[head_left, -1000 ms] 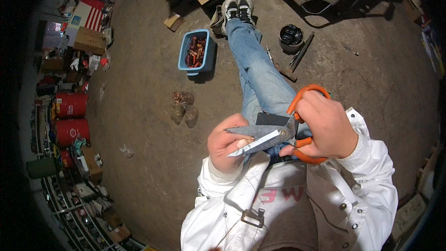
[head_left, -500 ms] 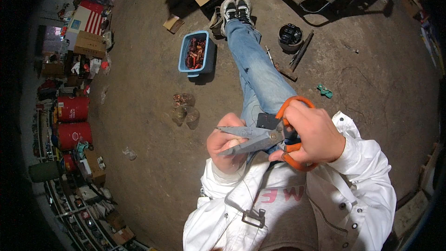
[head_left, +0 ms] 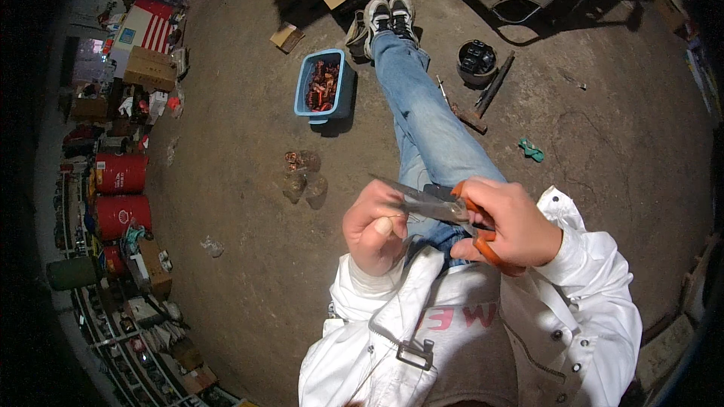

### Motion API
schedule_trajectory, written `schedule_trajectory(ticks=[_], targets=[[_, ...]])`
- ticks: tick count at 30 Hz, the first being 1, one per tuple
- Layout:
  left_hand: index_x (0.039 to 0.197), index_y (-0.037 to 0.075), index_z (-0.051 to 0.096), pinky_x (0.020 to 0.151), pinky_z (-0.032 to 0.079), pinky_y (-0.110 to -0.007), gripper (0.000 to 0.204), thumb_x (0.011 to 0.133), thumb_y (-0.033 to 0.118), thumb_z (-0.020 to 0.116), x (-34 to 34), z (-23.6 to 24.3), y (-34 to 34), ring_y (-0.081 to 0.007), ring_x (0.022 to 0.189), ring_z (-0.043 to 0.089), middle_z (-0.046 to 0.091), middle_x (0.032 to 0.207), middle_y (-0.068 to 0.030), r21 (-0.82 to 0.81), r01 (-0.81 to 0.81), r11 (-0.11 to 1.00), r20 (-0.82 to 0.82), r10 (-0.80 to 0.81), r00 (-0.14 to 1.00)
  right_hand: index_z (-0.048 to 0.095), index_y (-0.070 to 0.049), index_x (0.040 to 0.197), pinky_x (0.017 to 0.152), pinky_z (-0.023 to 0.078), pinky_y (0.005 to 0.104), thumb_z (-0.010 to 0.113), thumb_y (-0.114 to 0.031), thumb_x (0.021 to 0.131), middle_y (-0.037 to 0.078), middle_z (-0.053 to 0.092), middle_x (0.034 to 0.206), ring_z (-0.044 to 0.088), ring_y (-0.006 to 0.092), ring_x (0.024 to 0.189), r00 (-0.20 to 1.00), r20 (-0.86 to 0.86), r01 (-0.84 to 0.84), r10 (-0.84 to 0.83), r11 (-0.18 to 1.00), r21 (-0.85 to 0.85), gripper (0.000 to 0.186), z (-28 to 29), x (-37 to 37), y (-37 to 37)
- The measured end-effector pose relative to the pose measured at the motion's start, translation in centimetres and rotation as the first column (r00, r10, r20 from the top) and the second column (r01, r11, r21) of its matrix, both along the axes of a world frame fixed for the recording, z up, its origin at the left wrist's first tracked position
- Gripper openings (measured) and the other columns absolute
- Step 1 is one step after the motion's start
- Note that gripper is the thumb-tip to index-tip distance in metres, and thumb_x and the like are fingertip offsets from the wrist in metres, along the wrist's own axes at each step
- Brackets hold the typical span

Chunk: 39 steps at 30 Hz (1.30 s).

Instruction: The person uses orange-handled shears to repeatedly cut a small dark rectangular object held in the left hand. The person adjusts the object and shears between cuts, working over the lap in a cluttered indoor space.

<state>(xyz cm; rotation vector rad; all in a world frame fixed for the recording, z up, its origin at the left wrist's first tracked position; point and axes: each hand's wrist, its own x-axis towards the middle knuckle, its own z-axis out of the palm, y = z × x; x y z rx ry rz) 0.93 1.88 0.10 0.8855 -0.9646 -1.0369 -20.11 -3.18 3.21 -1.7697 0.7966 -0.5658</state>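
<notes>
My right hand (head_left: 516, 226) is wrapped round the orange handles of large metal scissors (head_left: 452, 212). Their blades point left, blurred by motion, with the tips just above and beside my left hand (head_left: 375, 230). That hand is closed, thumb pressed against the curled fingers; whatever it pinches is too small or hidden to name. Behind the scissors a small dark flat piece (head_left: 437, 191) shows over my jeans (head_left: 430, 117).
A blue tub (head_left: 303, 84) of copper-coloured coils stands beside my legs. Several brownish round pieces (head_left: 302, 177) lie nearer. Right of my legs are a bucket (head_left: 477, 75) of black parts, a hammer (head_left: 471, 119) and a green scrap (head_left: 531, 150). Red drums (head_left: 122, 215) line the left.
The scissor blades, spread wide across my left hand before, are now closer together and turned. The left thumb shows more plainly, with the blades no longer covering it.
</notes>
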Motion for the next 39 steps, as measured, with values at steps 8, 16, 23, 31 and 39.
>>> schedule_trajectory(ticks=[8,16,23,31,39], targets=[[0.077,-0.002,0.066,0.062,0.041,-0.031,0.033,0.083,0.030,0.073,-0.1,-0.4,0.0,-0.0207,0.072,0.055,0.060,0.077,-0.0106,-0.132,-0.024,0.991,0.056,0.031,0.998,0.055,-0.002,0.090,0.056,0.045,0.0348,0.086,-0.053,0.060,0.008,0.052,0.082,0.058,0.0261,0.067,0.984,-0.117,0.070,-0.134,0.896,-0.438,0.067,0.9,0.2,-0.3],[0.080,-0.002,0.068,0.063,0.041,-0.031,0.016,0.082,0.013,0.070,0.2,0.2,-0.1,-0.0203,0.071,0.056,0.061,0.080,-0.0122,-0.158,0.001,0.987,0.140,0.021,0.990,0.060,-0.006,0.096,0.058,0.050,0.0322,0.081,-0.053,0.068,0.004,0.057,0.085,0.063,0.0214,0.072,0.968,-0.182,0.046,-0.175,0.832,-0.553,0.059,1.9,-0.4,-0.7],[0.080,-0.002,0.068,0.063,0.041,-0.031,0.015,0.081,0.012,0.069,0.1,0.4,0.0,-0.0204,0.071,0.055,0.060,0.078,-0.0120,-0.140,0.005,0.990,0.095,0.009,0.995,0.055,-0.003,0.090,0.054,0.046,0.0334,0.082,-0.060,0.063,0.007,0.050,0.080,0.058,0.0234,0.067,0.973,-0.156,0.051,-0.171,0.816,-0.576,0.069,1.6,-0.2,-0.8],[0.079,-0.002,0.068,0.063,0.041,-0.031,0.016,0.081,0.013,0.067,0.4,0.1,0.0,-0.0208,0.070,0.055,0.060,0.079,-0.0127,-0.165,0.009,0.986,0.152,0.016,0.988,0.060,-0.006,0.096,0.058,0.050,0.0308,0.080,-0.055,0.067,0.004,0.057,0.085,0.064,0.0199,0.073,0.969,-0.163,0.061,-0.184,0.823,-0.565,0.060,1.9,-0.5,-0.7],[0.078,-0.003,0.068,0.061,0.040,-0.031,0.021,0.079,0.018,0.069,0.2,0.2,-0.1,-0.0201,0.069,0.054,0.059,0.076,-0.0125,-0.171,0.003,0.985,0.138,0.021,0.990,0.060,-0.006,0.097,0.057,0.050,0.0303,0.080,-0.055,0.068,0.003,0.057,0.085,0.063,0.0198,0.072,0.964,-0.181,0.055,-0.194,0.813,-0.580,0.061,1.9,-0.4,-0.8]])
